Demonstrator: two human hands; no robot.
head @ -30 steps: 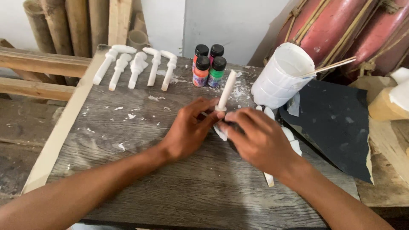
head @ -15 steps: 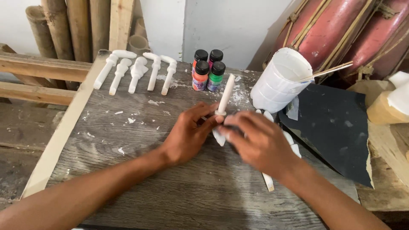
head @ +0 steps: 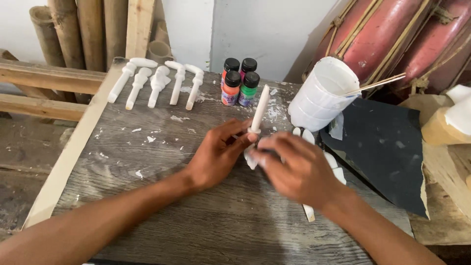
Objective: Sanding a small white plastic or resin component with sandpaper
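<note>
Soft, even daylight, faint shadows, sharp focus except slight motion blur on the right hand (head: 294,169).

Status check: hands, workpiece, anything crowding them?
Left hand pinches white carved piece upright. Right hand blurred, working at its base. Paint bottles and white tub stand beyond, apart.

A weathered grey wooden table (head: 147,196) (flecked with white chips) carried five white carved pieces (head: 157,86) at eleven o'clock, four paint bottles (head: 240,83) at twelve, a white tub (head: 321,95) and black sheet (head: 387,147) toward two.
</note>
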